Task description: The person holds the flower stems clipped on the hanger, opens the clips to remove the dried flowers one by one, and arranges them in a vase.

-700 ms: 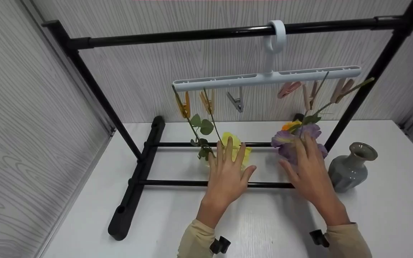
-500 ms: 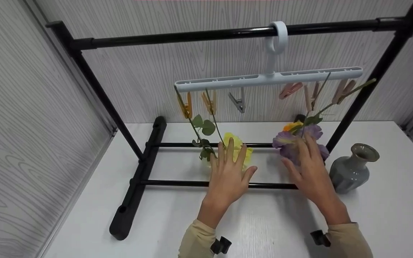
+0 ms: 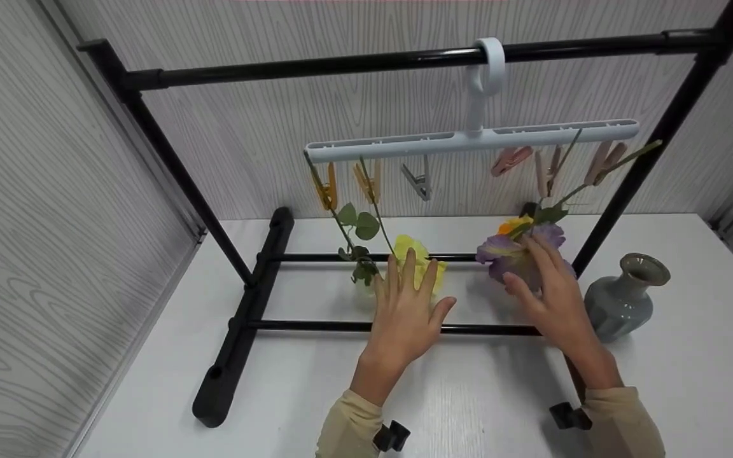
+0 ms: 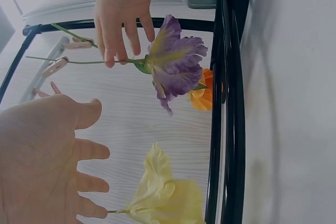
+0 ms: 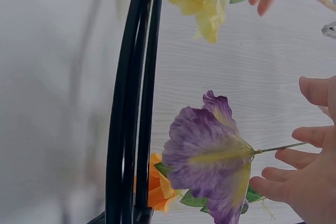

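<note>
Upside down from clothespins on a pale blue hanger [image 3: 398, 148] hang artificial flowers. A yellow flower [image 4: 168, 198] is on the left; a purple flower [image 5: 210, 150] and an orange flower [image 5: 159, 186] hang on the right. My left hand [image 3: 403, 318] is held up before the yellow flower, its fingers spread, partly covering it in the head view. My right hand [image 3: 554, 302] is at the purple flower, with fingers extended by its stem [image 5: 278, 147]. The fingertips look close to that stem; whether they touch it is unclear. Neither hand grips anything.
The hanger hooks over the top bar of a black rack [image 3: 315, 67] on a white table [image 3: 455, 394]. A grey vase [image 3: 618, 305] stands right of my right hand. A grey clothespin [image 3: 418, 181] and a pink clothespin [image 3: 511, 160] hang without stems. Leafy green stems [image 3: 366, 226] dangle at left.
My right hand has turned slightly and shifted a little to the right at the wrist. The purple flower has swung slightly left. My left hand stays nearly still.
</note>
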Motion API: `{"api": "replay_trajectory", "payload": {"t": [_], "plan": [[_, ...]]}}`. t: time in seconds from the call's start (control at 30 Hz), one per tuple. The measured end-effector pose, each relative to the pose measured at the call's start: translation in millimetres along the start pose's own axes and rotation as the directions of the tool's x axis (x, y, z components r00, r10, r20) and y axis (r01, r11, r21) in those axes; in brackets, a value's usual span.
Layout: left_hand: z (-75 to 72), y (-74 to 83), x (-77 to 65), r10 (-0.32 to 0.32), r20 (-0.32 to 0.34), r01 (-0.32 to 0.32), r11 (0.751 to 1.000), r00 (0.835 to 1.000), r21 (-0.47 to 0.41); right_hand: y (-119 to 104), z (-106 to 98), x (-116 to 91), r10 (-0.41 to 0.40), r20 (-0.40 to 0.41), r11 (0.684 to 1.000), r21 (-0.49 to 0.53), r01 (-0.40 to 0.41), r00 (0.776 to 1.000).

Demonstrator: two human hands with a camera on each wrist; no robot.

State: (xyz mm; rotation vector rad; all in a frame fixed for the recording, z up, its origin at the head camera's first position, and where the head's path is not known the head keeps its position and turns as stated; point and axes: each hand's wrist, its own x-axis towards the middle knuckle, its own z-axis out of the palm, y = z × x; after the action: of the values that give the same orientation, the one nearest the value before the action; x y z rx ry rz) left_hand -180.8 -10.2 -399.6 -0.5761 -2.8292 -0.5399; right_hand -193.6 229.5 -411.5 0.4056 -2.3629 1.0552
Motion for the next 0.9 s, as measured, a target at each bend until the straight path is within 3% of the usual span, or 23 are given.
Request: {"api": "replay_trajectory", "payload": {"t": [0.27, 0.5, 0.63, 0.77, 0.9], "plan": [[1.6, 2.6, 0.9, 0.044, -0.037, -0.043, 0.999, 0.998, 0.012, -11, 0, 1, 0.07, -0.02, 0.976, 0.208, -0.064, 0.997], [7.1, 6.8, 3.1, 0.135, -0.096, -0.135, 0.991, 0.986, 0.008, -16, 3, 0, 0.093, -0.028, 0.979, 0.185, -0.086, 0.995], [11.3, 8.8, 4.8, 0.212, -0.171, -0.209, 0.977, 0.962, 0.041, -18, 4, -1, 0.067, 0.008, 0.978, 0.199, -0.067, 0.998], [20.3, 10.3, 7.4, 0.251, -0.241, -0.267, 0.963, 0.938, -0.036, -20, 5, -1, 0.028, 0.025, 0.979, 0.199, -0.033, 0.999], [31.2, 11.4, 9.2, 0.223, -0.278, -0.277, 0.945, 0.934, -0.173, -25, 7, -3, 0.009, 0.038, 0.975, 0.22, -0.017, 0.999]]}}
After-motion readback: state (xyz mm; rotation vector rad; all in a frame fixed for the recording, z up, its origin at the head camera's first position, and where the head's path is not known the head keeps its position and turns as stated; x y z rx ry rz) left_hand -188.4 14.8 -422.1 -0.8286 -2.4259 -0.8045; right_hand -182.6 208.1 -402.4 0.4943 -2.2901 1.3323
